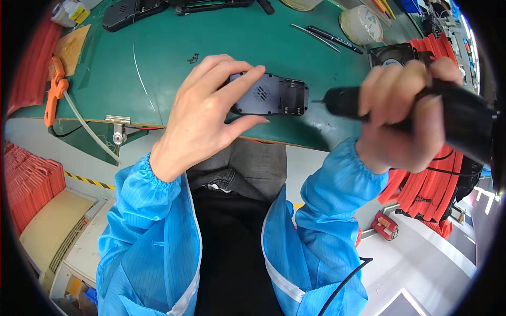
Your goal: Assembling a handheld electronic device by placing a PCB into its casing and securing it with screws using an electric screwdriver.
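Note:
A dark grey handheld device [274, 87] lies on the green bench mat near its front edge, with a round speaker grille and an uncovered battery compartment facing up. My left hand [203, 108] grips its left end, fingers over the far edge and thumb along the near edge. To the right, my right hand [395, 113] is wrapped round a black electric screwdriver [342, 102], slightly blurred by motion. The screwdriver's thin bit points left at the device's right end, a small gap away. Beyond my left hand lies a little heap of dark screws [193, 58].
An orange glue gun [55, 95] stands at the bench's left edge near a metal clamp [119, 129]. Farther back are more black housings [134, 13], a black pen [334, 39] and a white tub [361, 25]. A black fan [392, 54] and red foam sheets [429, 192] sit at right.

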The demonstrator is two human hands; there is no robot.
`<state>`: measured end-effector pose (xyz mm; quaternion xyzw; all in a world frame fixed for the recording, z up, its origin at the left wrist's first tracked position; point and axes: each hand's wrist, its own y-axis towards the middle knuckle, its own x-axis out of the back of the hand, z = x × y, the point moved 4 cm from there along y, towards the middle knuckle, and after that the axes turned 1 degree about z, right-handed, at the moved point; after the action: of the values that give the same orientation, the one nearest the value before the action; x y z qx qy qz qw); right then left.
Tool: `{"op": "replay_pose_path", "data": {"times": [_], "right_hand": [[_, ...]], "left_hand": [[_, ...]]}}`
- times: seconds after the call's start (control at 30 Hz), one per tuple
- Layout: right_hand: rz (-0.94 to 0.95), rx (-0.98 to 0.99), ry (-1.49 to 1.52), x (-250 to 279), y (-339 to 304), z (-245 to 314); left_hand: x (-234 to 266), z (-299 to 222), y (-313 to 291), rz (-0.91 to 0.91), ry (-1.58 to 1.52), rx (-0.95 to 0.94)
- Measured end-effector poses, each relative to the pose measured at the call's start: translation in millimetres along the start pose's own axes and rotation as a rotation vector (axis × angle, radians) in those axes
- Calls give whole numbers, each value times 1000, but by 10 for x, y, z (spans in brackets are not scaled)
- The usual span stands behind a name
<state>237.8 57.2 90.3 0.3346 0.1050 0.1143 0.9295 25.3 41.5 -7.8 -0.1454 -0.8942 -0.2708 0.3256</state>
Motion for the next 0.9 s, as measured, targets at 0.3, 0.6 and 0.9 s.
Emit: {"op": "replay_pose_path", "data": {"times": [0.3, 0.6, 0.9], "right_hand": [[-696, 248, -320, 352, 637, -553], [-703, 37, -366, 453, 613, -747], [-642, -53, -616, 447, 527, -644]], "left_hand": [[25, -49, 13, 57, 49, -64], [106, 88, 49, 62, -216, 20], [99, 85, 46, 56, -217, -14]]}}
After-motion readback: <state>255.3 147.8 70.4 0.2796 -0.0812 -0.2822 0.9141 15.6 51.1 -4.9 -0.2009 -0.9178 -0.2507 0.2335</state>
